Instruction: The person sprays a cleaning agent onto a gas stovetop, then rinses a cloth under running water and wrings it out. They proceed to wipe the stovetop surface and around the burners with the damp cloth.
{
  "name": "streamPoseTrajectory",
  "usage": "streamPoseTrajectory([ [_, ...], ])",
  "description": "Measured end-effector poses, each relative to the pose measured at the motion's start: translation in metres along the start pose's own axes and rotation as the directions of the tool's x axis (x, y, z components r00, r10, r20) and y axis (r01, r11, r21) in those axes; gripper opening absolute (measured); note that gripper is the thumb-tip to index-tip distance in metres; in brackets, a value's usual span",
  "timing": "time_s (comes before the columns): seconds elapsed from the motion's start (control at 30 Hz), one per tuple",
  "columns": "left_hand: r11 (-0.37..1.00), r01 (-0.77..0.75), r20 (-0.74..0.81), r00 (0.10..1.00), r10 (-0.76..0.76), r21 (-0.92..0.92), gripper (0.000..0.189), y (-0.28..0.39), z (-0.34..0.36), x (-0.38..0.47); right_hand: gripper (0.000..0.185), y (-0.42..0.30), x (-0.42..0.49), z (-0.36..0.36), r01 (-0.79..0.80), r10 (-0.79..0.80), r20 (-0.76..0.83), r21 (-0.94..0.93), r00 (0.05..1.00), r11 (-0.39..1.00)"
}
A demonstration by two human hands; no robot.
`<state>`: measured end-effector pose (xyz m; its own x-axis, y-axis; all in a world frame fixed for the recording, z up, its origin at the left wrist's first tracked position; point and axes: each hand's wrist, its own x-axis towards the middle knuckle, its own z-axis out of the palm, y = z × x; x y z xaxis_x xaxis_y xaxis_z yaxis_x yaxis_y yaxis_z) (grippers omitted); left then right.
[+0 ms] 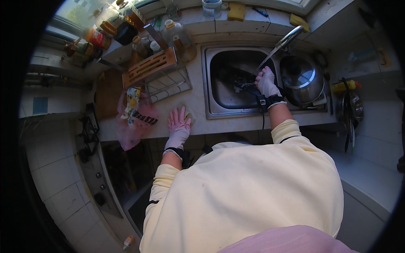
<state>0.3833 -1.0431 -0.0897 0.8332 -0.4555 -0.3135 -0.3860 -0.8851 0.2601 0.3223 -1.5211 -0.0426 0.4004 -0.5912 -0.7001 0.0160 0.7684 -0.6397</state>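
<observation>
My left hand point(179, 121), in a pink and white glove, lies flat on the counter with its fingers spread over a yellowish-green sponge or cloth point(190, 118). Over the sink basin point(226, 98), my right hand point(266, 81) in a similar glove has its fingers curled near a dark, long object point(240, 77); whether it grips this is unclear. Water runs from the chrome faucet point(286, 38) just above that hand. A lidded steel pot point(302, 80) stands in the right basin. Left of my left hand lie a pink plastic bag point(126, 136) and a patterned packet point(131, 101).
A wood-topped metal rack point(152, 66) stands on the counter by a large plastic bottle point(180, 41). Bottles and jars crowd the back left. Yellow sponges point(236, 11) and a tub point(212, 8) sit on the ledge. Pans point(351, 107) hang at the right; a gas hob point(98, 177) is at the left.
</observation>
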Motion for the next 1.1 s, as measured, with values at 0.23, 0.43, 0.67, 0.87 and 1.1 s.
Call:
streamPoseTrajectory([
  [0.23, 0.999, -0.037, -0.052, 0.998, 0.038, 0.016, 0.077, -0.001, 0.002, -0.001, 0.033, -0.044, 0.04, -0.028, 0.064, -0.069, -0.054, -0.079, 0.996, 0.995],
  [0.43, 0.999, -0.035, -0.066, 0.997, 0.035, 0.004, 0.076, 0.001, 0.0, -0.002, 0.024, -0.149, 0.123, -0.032, 0.554, -0.575, -0.219, -0.153, 0.788, 0.818],
  [0.67, 1.0, 0.014, -0.031, 0.999, -0.014, -0.008, 0.074, 0.011, -0.012, -0.006, 0.034, -0.205, 0.13, -0.021, 0.36, -0.39, 0.06, -0.533, 0.919, 0.765],
  [0.87, 0.999, 0.044, -0.006, 0.999, -0.044, 0.015, 0.075, 0.018, -0.022, -0.008, 0.038, -0.154, 0.095, -0.048, 0.452, -0.527, -0.041, -0.459, 0.849, 0.764],
  [1.1, 0.968, 0.135, -0.225, 0.957, -0.182, -0.211, 0.079, 0.042, -0.025, 0.002, 0.068, 0.006, 0.07, -0.073, 0.403, -0.658, 0.183, -0.893, 0.731, 0.2],
])
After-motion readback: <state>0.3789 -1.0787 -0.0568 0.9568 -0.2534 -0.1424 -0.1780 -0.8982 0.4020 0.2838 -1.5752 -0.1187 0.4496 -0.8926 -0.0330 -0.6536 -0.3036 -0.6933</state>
